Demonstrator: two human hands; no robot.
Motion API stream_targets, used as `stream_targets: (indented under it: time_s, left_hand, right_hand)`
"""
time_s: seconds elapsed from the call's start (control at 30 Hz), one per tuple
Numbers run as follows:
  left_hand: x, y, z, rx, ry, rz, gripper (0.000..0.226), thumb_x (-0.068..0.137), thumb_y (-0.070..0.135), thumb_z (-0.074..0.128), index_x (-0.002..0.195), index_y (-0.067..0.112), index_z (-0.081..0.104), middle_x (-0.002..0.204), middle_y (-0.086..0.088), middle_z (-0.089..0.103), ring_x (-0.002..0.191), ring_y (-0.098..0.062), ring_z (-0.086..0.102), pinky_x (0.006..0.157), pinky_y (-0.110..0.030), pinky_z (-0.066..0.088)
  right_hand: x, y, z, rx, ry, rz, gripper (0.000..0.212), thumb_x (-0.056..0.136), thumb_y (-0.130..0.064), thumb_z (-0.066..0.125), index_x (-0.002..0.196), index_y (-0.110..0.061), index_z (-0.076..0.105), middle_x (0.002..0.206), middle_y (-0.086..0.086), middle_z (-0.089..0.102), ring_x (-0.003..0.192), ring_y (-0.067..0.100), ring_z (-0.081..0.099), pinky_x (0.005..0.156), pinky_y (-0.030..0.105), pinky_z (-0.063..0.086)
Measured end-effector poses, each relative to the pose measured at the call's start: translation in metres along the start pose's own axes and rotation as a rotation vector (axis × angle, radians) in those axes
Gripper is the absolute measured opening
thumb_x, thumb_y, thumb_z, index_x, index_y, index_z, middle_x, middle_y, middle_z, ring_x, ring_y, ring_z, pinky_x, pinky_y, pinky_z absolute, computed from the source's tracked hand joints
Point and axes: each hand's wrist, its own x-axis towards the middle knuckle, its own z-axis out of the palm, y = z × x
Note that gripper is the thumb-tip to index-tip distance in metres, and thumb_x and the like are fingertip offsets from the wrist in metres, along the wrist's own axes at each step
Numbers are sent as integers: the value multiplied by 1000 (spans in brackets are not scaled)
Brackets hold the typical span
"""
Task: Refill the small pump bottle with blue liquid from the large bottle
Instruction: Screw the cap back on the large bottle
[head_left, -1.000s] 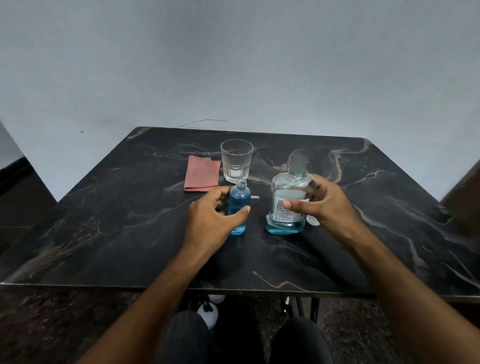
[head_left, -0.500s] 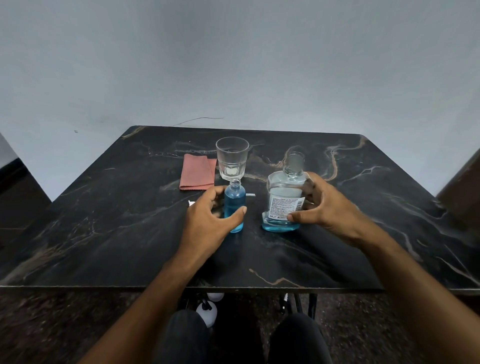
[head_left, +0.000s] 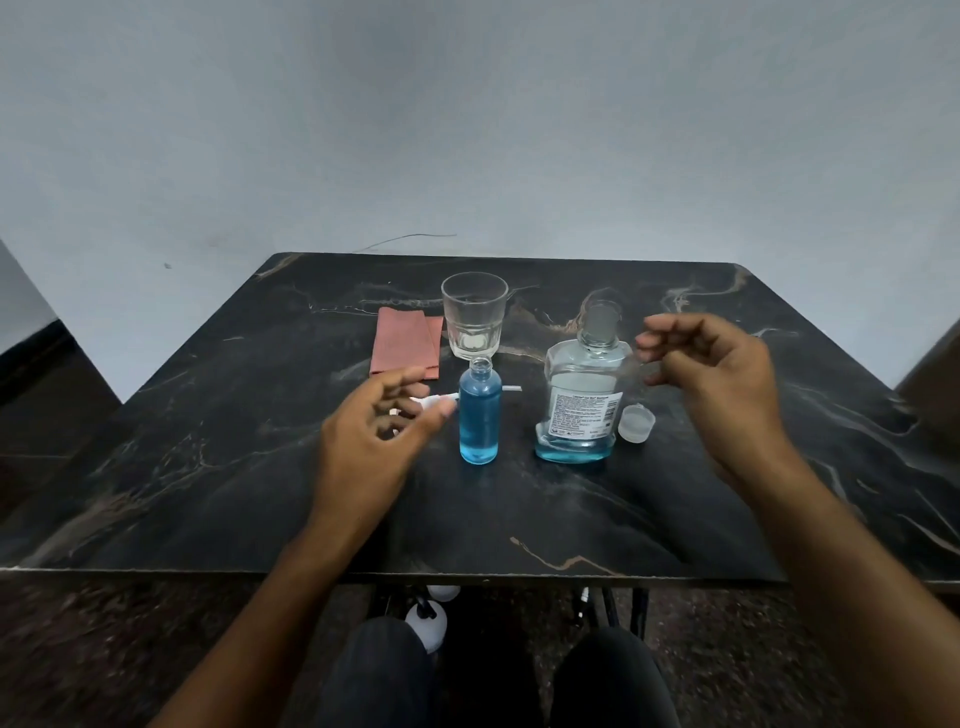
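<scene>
The small bottle (head_left: 480, 415) stands open on the surface (head_left: 208, 467), nearly full of blue, so pouring looks done. The big bottle (head_left: 582, 400) stands just right of it, its cap (head_left: 636, 423) beside. Both hands, left (head_left: 371, 441) and right (head_left: 717, 384), hover with loose fingers, holding nothing

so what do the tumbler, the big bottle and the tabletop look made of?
Tumbler: clear glass, judging by its thick base and faceted walls. Big bottle: clear, probably plastic, with a paper label. Tabletop: dark, veined, marble-look with a soft sheen; stone or laminate, cannot tell.
</scene>
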Motion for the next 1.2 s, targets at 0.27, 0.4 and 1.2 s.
stream_targets:
  time_s: [0.27, 0.4, 1.2]
  left_hand:
    - [2, -9, -27, 88, 147, -25, 15, 98, 19, 69, 111, 25, 74, 101, 10, 75, 87, 5, 68, 84, -28, 59]
    - [-1, -4, -19, 60, 130, 13, 16, 97, 15, 70, 107, 26, 75, 96, 9, 76, 82, 5, 68, 75, -17, 55]
    - [3, 87, 57, 140, -233, 257, 65, 85, 30, 82, 145, 28, 56, 137, 15, 63, 124, 0, 58, 105, -18, 48]
  right_hand:
    - [11, -31, 11, -55, 34, -161, 36, 74, 7, 52, 95, -17, 68, 84, 2, 70, 78, 17, 66, 61, 22, 54]
    - [15, -41, 13, -191, 13, -166, 30, 77, -1, 57, 94, -22, 69, 85, 1, 71, 82, 22, 68, 64, 27, 53]
    - [5, 16, -20, -1112, -448, 363, 65, 64, -32, 89, 121, -16, 64, 110, 1, 68, 98, 19, 63, 87, 33, 52]
